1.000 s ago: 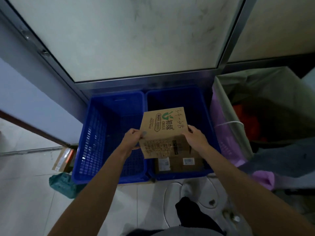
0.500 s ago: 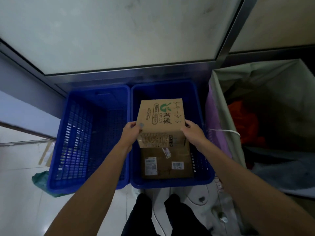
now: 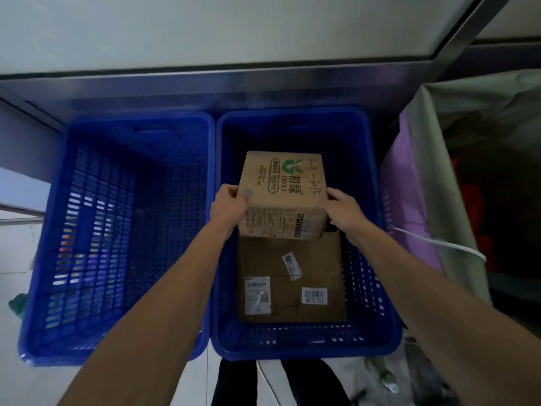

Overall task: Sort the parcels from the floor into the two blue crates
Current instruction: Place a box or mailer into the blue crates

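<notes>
Frosted glass wall panel (image 3: 205, 30) in a metal frame (image 3: 234, 80) fills the far side; both crates sit against its foot.

Left blue crate (image 3: 117, 341): perforated walls, nothing visible inside. It touches the right blue crate (image 3: 292, 347) along one long side.

Right of the right blue crate, touching or just beside its wall: a large open sack (image 3: 424, 177), purple outside and grey-green at the lip, something red-orange (image 3: 468, 206) deep inside. A white cord (image 3: 439, 243) runs from the sack's edge toward the right forearm.

Inside the right blue crate, at the near end: a flat brown parcel (image 3: 292, 282) lying on the floor of the crate, with a white shipping label (image 3: 257, 294), a barcode sticker (image 3: 313, 295) reading T6-538, and handwritten "2-4".

Above the far edge of that parcel: a brown carton with green logo (image 3: 281, 194), printed side up, handwriting along one edge, tilted, held over the crate's middle. Whether its lower edge touches the flat parcel cannot be told.

Left hand (image 3: 228, 206) is clamped on the carton's left side, thumb on top. Right hand (image 3: 339, 209) presses the right side, fingers wrapped round the corner. Both forearms reach in over the crate's near rim.

Near the left crate's outer corner: a bit of teal bag (image 3: 17, 303) on pale floor tile (image 3: 17, 253). Below the right crate's near rim, dark trouser legs (image 3: 234, 385).
</notes>
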